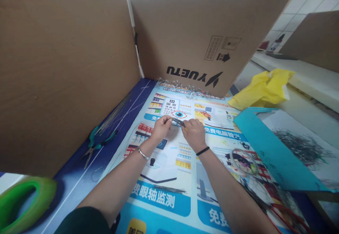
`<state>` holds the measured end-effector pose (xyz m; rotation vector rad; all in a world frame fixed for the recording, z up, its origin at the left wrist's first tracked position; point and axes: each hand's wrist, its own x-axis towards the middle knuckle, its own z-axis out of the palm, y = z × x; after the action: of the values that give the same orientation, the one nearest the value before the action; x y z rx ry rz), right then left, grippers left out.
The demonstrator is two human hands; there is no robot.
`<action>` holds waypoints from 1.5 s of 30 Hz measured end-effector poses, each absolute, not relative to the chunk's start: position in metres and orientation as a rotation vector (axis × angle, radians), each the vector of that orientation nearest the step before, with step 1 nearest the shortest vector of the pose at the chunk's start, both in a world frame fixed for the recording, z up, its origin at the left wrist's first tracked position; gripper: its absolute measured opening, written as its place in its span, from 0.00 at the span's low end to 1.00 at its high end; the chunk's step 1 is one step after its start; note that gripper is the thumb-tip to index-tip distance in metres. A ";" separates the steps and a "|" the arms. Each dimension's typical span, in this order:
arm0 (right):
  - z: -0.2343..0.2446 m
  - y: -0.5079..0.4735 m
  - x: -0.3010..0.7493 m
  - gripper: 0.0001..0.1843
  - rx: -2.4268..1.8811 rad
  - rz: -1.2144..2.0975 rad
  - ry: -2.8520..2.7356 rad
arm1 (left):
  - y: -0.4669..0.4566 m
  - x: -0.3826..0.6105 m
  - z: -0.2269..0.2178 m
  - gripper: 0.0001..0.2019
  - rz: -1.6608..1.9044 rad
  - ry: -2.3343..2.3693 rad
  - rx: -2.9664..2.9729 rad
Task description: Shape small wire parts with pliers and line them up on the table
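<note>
Over the printed poster (pixel 182 149), my right hand (pixel 195 132) grips small dark pliers (pixel 179 122) with a bit of yellow at the handle. Their jaws point left, toward my left hand (pixel 162 126). The left thumb and fingertips are pinched together right at the jaws; whatever they hold is too small to make out. Below my hands, a thin bundle of dark wires (pixel 169 189) lies on the poster. To the left, teal-handled pliers (pixel 93 142) rest beside a spread of straight thin wires (pixel 113 115).
Tall cardboard panels (pixel 185 25) stand at the left and back, with wire scraps (pixel 182 85) along the base. A green tape roll (pixel 45 198) sits front left. At right are a wire coil (pixel 256 168), red-handled scissors (pixel 284 211), a teal box (pixel 265 149) of clippings and a yellow bag (pixel 261 87).
</note>
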<state>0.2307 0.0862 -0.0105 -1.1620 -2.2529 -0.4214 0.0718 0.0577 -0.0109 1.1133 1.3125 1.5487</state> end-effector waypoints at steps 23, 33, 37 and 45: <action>-0.007 0.086 0.232 0.10 -1.122 -0.408 -2.306 | 0.055 0.072 -0.008 0.05 1.544 1.274 1.130; -0.009 0.087 0.232 0.11 -1.132 -0.411 -2.305 | 0.054 0.073 -0.007 0.06 1.562 1.266 1.126; -0.014 0.090 0.230 0.11 -1.163 -0.283 -2.273 | 0.055 0.074 -0.009 0.07 1.564 1.272 1.110; -0.027 0.100 0.230 0.12 -1.186 0.057 -2.199 | 0.057 0.074 -0.007 0.07 1.602 1.311 1.062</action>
<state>0.2304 0.0997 -0.0269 -1.1860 -2.1987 0.0570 0.0738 0.0566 -0.0073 1.0625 1.3106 1.6022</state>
